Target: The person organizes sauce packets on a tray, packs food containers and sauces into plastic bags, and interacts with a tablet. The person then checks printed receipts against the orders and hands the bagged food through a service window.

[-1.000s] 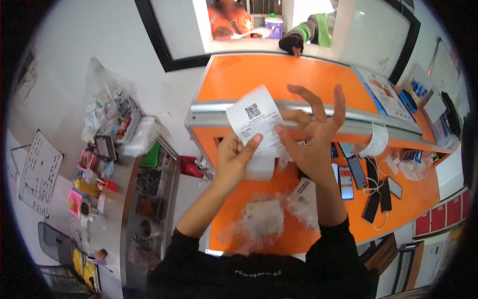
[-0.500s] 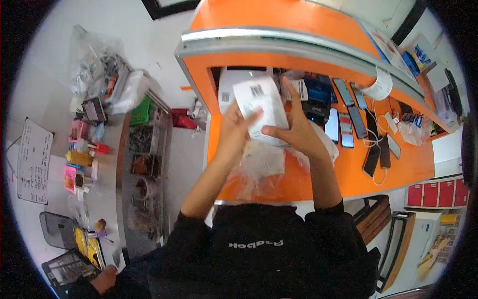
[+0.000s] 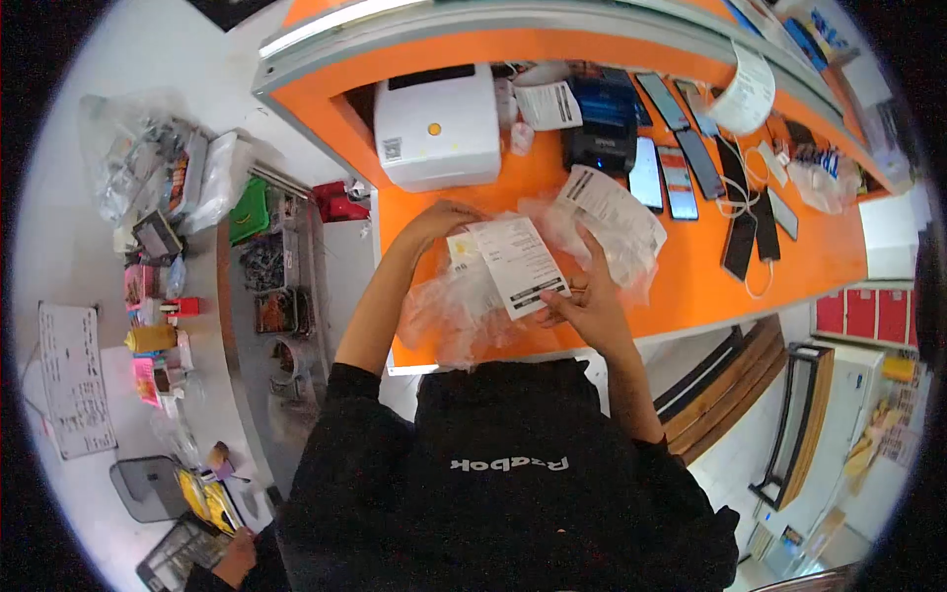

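Note:
A white printed paper slip [image 3: 518, 259] with dark bars of text lies tilted over a crinkled clear plastic bag [image 3: 444, 306] on the orange counter. My right hand [image 3: 589, 308] pinches the slip's lower right corner, thumb on top and index finger stretched upward. At the bag's upper left edge rests my left hand [image 3: 444, 223], fingers extended over the plastic near the slip's top; its fingertips are partly hidden. Under the slip, a paper with a yellow patch [image 3: 461, 249] shows. Beyond my right hand lies a second printed slip [image 3: 610, 204] on more clear plastic.
A white label printer [image 3: 439, 128] stands at the counter's back left, with a dark blue printer [image 3: 602, 123] to its right. Several phones [image 3: 679, 183] and cables lie farther right. A paper roll [image 3: 745, 94] hangs from the shelf edge. Another person's hand [image 3: 237, 557] appears lower left.
The paper has come down from in front of the white printer to the plastic bag on the counter. My left hand has moved off it to the bag's edge. The view has shifted.

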### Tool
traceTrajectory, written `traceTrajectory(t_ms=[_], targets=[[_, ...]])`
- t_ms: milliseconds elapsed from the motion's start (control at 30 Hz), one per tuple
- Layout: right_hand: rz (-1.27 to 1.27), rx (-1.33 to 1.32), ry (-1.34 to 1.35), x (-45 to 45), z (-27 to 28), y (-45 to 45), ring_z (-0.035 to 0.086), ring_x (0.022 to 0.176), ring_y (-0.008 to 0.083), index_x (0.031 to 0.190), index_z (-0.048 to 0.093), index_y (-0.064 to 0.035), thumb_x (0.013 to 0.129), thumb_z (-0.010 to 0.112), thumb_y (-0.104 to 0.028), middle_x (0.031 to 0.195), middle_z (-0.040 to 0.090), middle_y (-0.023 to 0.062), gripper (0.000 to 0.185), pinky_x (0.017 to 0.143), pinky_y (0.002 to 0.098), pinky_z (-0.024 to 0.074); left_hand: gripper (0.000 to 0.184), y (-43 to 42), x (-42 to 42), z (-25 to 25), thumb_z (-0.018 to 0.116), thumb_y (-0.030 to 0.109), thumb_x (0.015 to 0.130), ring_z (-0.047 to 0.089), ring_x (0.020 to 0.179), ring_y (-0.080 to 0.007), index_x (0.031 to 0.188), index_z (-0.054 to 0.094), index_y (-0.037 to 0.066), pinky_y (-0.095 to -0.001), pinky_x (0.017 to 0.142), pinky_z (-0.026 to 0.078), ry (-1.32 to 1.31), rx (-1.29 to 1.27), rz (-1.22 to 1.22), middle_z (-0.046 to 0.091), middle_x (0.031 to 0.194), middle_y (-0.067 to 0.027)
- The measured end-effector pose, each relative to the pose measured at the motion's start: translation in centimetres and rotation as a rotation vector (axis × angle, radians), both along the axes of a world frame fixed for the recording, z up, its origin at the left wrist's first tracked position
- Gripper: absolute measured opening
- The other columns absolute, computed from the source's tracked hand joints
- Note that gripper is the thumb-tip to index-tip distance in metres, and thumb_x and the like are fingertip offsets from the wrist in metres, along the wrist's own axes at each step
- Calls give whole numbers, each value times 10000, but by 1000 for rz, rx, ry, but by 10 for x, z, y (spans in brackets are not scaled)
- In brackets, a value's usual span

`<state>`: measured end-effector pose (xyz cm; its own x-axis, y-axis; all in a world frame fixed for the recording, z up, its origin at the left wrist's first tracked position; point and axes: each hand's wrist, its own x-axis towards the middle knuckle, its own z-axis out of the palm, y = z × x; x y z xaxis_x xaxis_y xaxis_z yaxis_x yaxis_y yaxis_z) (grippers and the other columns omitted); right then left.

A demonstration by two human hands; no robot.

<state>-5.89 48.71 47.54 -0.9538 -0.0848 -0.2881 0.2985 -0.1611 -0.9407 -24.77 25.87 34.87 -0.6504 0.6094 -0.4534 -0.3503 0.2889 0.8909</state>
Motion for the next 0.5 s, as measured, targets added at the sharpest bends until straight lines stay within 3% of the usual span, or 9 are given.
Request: traceTrajectory(t_ms=[100,200,300,400,500], targets=[[-84,-45,61,13,-13,-9,673,737,218,1442,2,-180,842,572,56,924,643,198,861,619,313,574,352,6,6,-18,614,176,830,613,896,-167,1141,604,12,-296,724,504,90,-127,28,654,1023,-71],[-184,13,123,25,-33,-14,670,757,219,1442,11,-167,854,561,47,908,644,184,833,643,309,570,431,0,0,-6,613,264,851,573,1023,-194,1201,546,21,-319,825,480,454,-465,-128,610,1114,-90],[-188,-32,14,32,-11,-16,665,774,212,1441,-3,-155,859,558,43,884,638,172,832,656,311,569,607,29,31,101,648,380,818,479,1189,-288,1286,474,35,-385,987,386,515,36,12,541,1228,-160],[-248,73,27,43,-33,-19,633,670,171,1438,98,-120,856,582,18,848,627,119,769,598,289,544,767,40,90,130,663,463,770,290,1323,-382,1373,375,87,-455,1096,220,968,-312,-501,378,1386,-198],[-390,709,193,54,-29,-15,625,732,186,1334,390,-30,872,585,-69,876,660,103,503,677,282,508,824,39,121,121,650,479,769,121,1377,-406,1431,281,156,-483,1119,130,1147,-548,-679,160,1500,-170]])
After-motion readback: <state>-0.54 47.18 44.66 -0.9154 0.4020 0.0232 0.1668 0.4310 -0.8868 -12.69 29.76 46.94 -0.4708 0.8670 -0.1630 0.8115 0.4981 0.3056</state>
